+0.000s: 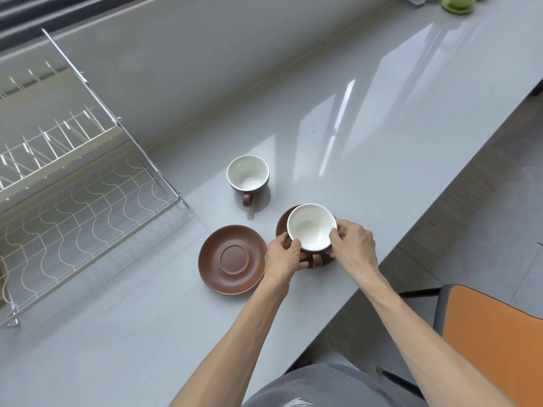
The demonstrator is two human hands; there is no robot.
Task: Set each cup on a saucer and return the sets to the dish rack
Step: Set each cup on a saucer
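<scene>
A brown cup with a white inside [311, 227] stands on a brown saucer [282, 223] near the counter's front edge, its handle toward me. My left hand [283, 255] grips the left side of this cup and saucer. My right hand [354, 246] pinches the cup's right rim, fingers curled down to the saucer. A second brown saucer [232, 259] lies bare just to the left. A second cup [248, 177] stands alone on the counter behind, handle toward me. The wire dish rack [88, 201] stands at the left with nothing on it.
The grey counter [367, 127] runs back to the right along a wall. A green cup on a green saucer [459, 2] sits at the far back right. An orange chair seat [496, 333] is beside me, below the counter edge.
</scene>
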